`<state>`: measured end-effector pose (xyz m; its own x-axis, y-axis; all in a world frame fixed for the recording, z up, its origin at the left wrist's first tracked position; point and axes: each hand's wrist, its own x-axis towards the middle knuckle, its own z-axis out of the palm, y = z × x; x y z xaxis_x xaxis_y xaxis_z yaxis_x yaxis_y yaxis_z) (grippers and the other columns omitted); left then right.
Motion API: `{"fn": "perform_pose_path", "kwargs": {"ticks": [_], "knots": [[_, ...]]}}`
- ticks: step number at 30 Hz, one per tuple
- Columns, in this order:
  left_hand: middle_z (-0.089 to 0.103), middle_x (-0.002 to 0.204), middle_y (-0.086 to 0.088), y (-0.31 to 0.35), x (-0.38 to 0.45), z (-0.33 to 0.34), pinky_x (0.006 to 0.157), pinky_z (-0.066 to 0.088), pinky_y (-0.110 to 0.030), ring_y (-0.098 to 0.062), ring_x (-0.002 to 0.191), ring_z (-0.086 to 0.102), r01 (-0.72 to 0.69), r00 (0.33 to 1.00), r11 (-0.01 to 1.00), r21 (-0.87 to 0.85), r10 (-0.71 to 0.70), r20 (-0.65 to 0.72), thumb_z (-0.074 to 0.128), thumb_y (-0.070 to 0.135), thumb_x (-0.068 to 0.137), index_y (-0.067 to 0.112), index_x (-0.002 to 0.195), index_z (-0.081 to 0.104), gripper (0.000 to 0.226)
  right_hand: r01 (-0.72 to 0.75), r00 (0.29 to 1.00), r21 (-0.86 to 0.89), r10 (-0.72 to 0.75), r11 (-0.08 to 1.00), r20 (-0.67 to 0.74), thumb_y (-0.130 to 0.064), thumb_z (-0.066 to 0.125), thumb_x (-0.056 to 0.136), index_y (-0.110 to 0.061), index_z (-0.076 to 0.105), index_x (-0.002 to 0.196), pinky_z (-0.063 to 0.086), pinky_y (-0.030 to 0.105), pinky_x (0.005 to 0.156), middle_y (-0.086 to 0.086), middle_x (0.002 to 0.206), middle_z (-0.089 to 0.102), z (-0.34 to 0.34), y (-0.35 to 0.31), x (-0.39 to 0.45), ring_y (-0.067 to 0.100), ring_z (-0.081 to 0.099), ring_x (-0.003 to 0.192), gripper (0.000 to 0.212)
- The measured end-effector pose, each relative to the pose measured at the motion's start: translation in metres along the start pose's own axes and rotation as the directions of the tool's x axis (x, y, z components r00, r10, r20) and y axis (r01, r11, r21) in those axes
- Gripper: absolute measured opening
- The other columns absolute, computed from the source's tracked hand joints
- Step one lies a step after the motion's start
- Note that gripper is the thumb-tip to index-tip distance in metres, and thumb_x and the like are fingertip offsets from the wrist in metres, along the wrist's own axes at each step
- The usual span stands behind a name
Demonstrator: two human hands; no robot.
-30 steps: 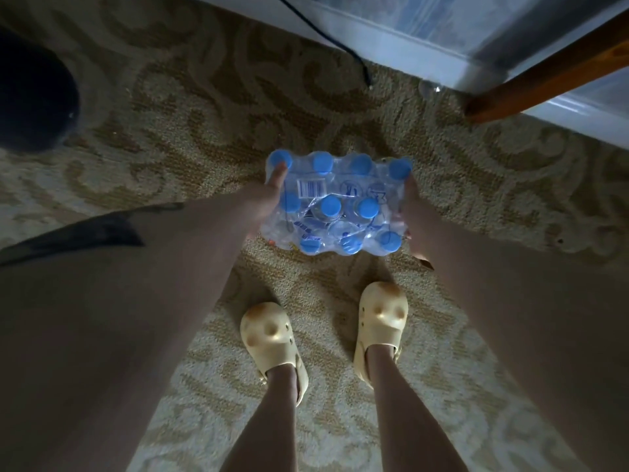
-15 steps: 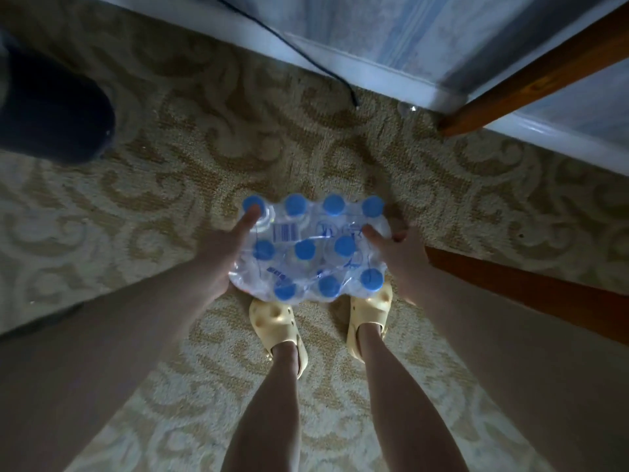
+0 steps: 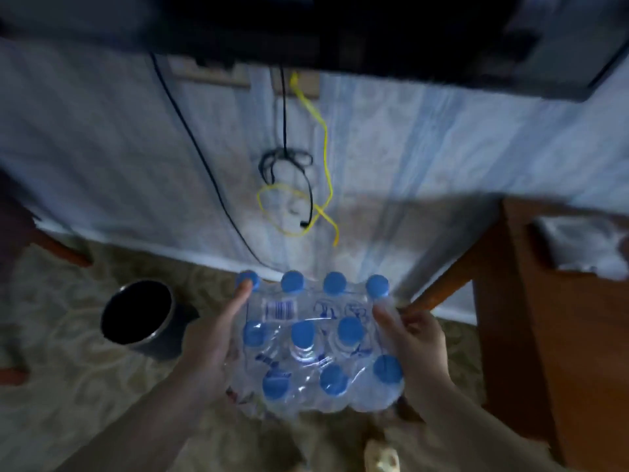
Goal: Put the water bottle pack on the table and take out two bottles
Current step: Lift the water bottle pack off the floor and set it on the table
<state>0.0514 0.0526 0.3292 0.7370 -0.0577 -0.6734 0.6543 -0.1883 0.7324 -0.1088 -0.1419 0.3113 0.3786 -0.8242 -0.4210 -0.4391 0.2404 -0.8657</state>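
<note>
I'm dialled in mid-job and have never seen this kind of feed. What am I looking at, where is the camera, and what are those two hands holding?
There is no machine here: a person works with bare hands, and the single camera sits on their head, looking forward and down. The left hand and right hand grip opposite sides of a shrink-wrapped water bottle pack with blue caps, carried in the air above the patterned carpet. The wooden table stands at the right, with something pale and blurred on it. A dark bin stands on the floor to the left, and black and yellow cables hang down the wall. The picture is motion-blurred.
</note>
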Motion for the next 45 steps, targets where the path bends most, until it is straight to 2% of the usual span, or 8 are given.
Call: {"fn": "perform_pose_path", "kwargs": {"ticks": [5, 11, 15, 18, 25, 34, 41, 45], "knots": [[0.042, 0.036, 0.003, 0.114, -0.090, 0.011, 0.040, 0.035, -0.023, -0.015, 0.030, 0.040, -0.321, 0.930, 0.943, -0.082, 0.331, 0.160, 0.083, 0.060, 0.035, 0.014, 0.046, 0.053, 0.056, 0.175, 0.983, 0.213, -0.158, 0.961, -0.098, -0.045, 0.085, 0.058, -0.012, 0.060, 0.072, 0.046, 0.034, 0.056, 0.001, 0.062, 0.060, -0.057, -0.121, -0.046, 0.013, 0.056, 0.056, 0.044], [0.037, 0.041, 0.007, 0.169, -0.181, 0.048, 0.048, 0.031, -0.031, -0.011, 0.037, 0.035, -0.633, 0.696, 0.753, -0.182, 0.656, 0.294, 0.075, 0.065, 0.054, 0.020, 0.051, 0.049, 0.052, 0.296, 0.950, 0.385, -0.228, 0.874, -0.214, -0.035, 0.090, 0.053, -0.013, 0.060, 0.073, 0.046, 0.041, 0.068, 0.012, 0.075, 0.058, -0.149, -0.208, -0.086, 0.025, 0.055, 0.071, 0.041], [0.056, 0.070, -0.021, 0.170, -0.222, 0.087, 0.065, 0.049, -0.055, -0.040, 0.062, 0.055, -0.673, 0.600, 0.700, -0.239, 0.706, 0.376, 0.077, 0.071, 0.050, 0.003, 0.073, 0.061, 0.074, 0.320, 0.940, 0.429, -0.224, 0.845, -0.258, -0.031, 0.091, 0.052, -0.015, 0.058, 0.068, 0.043, 0.039, 0.065, 0.015, 0.076, 0.056, -0.216, -0.229, -0.109, 0.024, 0.051, 0.067, 0.040], [0.034, 0.050, -0.006, 0.155, -0.253, 0.130, 0.055, 0.030, -0.041, -0.025, 0.051, 0.035, -0.698, 0.552, 0.666, -0.262, 0.734, 0.396, 0.077, 0.069, 0.051, 0.010, 0.056, 0.046, 0.067, 0.332, 0.930, 0.444, -0.212, 0.832, -0.300, -0.025, 0.090, 0.057, -0.011, 0.058, 0.073, 0.045, 0.040, 0.063, 0.017, 0.077, 0.057, -0.274, -0.223, -0.123, 0.024, 0.051, 0.063, 0.038], [0.035, 0.043, 0.000, 0.094, -0.318, 0.246, 0.051, 0.029, -0.035, -0.015, 0.044, 0.034, -0.687, 0.539, 0.679, -0.258, 0.715, 0.445, 0.080, 0.061, 0.050, 0.016, 0.048, 0.042, 0.059, 0.315, 0.901, 0.419, -0.130, 0.852, -0.415, -0.025, 0.088, 0.062, 0.001, 0.063, 0.092, 0.049, 0.041, 0.067, 0.019, 0.083, 0.061, -0.404, -0.176, -0.121, 0.027, 0.054, 0.070, 0.047], [0.063, 0.055, -0.010, 0.003, -0.393, 0.373, 0.073, 0.055, -0.059, -0.033, 0.064, 0.066, -0.639, 0.639, 0.755, -0.143, 0.626, 0.447, 0.079, 0.070, 0.042, 0.012, 0.049, 0.062, 0.061, 0.311, 0.899, 0.309, -0.172, 0.899, -0.404, -0.030, 0.089, 0.058, -0.005, 0.064, 0.088, 0.056, 0.054, 0.077, 0.023, 0.091, 0.068, -0.568, -0.139, -0.082, 0.030, 0.061, 0.071, 0.046], [0.048, 0.049, -0.013, -0.015, -0.415, 0.442, 0.059, 0.046, -0.046, -0.026, 0.049, 0.051, -0.679, 0.638, 0.731, -0.067, 0.633, 0.439, 0.076, 0.074, 0.043, 0.015, 0.046, 0.050, 0.065, 0.262, 0.927, 0.350, -0.134, 0.899, -0.351, -0.031, 0.091, 0.050, -0.007, 0.063, 0.079, 0.055, 0.053, 0.076, 0.019, 0.080, 0.065, -0.636, -0.122, -0.022, 0.029, 0.059, 0.066, 0.047], [0.060, 0.052, -0.019, -0.012, -0.403, 0.480, 0.067, 0.053, -0.057, -0.037, 0.055, 0.062, -0.701, 0.631, 0.713, -0.009, 0.626, 0.458, 0.074, 0.072, 0.050, 0.003, 0.053, 0.058, 0.071, 0.239, 0.930, 0.363, -0.105, 0.901, -0.351, -0.032, 0.091, 0.052, -0.010, 0.061, 0.075, 0.057, 0.047, 0.066, 0.016, 0.075, 0.066, -0.649, -0.113, 0.026, 0.026, 0.060, 0.061, 0.043]]}}
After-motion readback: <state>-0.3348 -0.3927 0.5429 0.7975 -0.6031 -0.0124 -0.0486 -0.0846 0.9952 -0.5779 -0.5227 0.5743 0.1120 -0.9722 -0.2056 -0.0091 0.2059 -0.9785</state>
